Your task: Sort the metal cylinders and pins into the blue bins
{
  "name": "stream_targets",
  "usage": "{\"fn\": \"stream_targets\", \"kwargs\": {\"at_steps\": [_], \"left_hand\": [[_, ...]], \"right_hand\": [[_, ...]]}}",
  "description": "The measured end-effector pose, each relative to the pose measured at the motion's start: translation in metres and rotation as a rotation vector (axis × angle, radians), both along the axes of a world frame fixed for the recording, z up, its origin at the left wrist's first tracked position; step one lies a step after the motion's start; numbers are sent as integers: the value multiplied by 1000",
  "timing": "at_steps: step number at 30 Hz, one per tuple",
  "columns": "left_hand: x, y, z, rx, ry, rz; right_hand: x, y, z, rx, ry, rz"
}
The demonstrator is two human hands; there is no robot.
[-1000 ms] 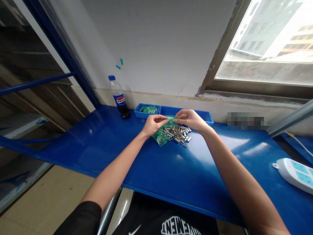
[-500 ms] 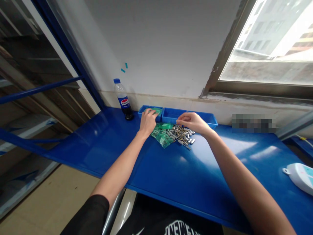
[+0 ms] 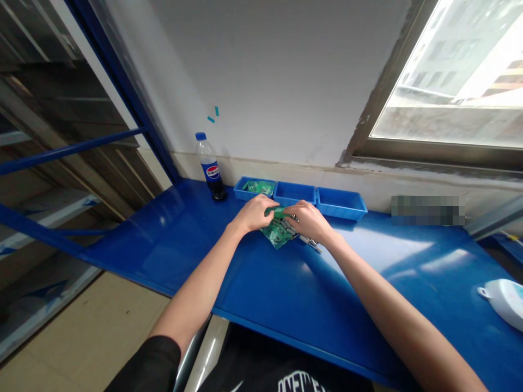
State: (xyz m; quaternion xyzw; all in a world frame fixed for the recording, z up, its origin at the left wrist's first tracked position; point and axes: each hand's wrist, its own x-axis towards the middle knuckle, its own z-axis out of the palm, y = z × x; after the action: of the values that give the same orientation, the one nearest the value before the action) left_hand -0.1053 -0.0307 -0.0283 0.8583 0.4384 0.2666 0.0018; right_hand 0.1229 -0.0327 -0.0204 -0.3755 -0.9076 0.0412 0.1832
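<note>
My left hand (image 3: 257,212) is closed, its thumb and fingers pinching the edge of a small green plastic bag (image 3: 277,210). On the other side of that bag, my right hand (image 3: 308,219) has its fingers bent in and also grips it. Below the hands another green bag (image 3: 278,236) lies flat on the blue table, with small parts showing through it. A pile of loose metal pins and sleeves (image 3: 311,244) sits under my right hand, which covers most of it.
Three blue bins stand along the wall: the left bin (image 3: 241,194) holds green bags, beside a middle bin (image 3: 295,193) and a right bin (image 3: 343,202). A cola bottle (image 3: 212,173) stands at the left. A white device (image 3: 504,302) lies at the right edge.
My left hand has moved from the left bin down to the pile and now holds a green bag. My right hand has come lower and left to meet it.
</note>
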Motion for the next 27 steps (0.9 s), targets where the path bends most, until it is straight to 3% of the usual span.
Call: {"fn": "stream_targets", "kwargs": {"at_steps": [5,15,19,22,27], "left_hand": [[-1,-2,-1,-125,83,62],[-1,0,-3,-124,45,20],[3,-1,-1,46,-151,34],[12,-6,4,103,-403,21],[27,-10,7,-175,-790,-52]], "right_hand": [[4,1,3,16,29,-59],[7,5,2,-28,152,-112],[5,7,0,-36,254,-121],[2,8,-2,-101,448,-116],[1,8,1,-440,801,-85]]}}
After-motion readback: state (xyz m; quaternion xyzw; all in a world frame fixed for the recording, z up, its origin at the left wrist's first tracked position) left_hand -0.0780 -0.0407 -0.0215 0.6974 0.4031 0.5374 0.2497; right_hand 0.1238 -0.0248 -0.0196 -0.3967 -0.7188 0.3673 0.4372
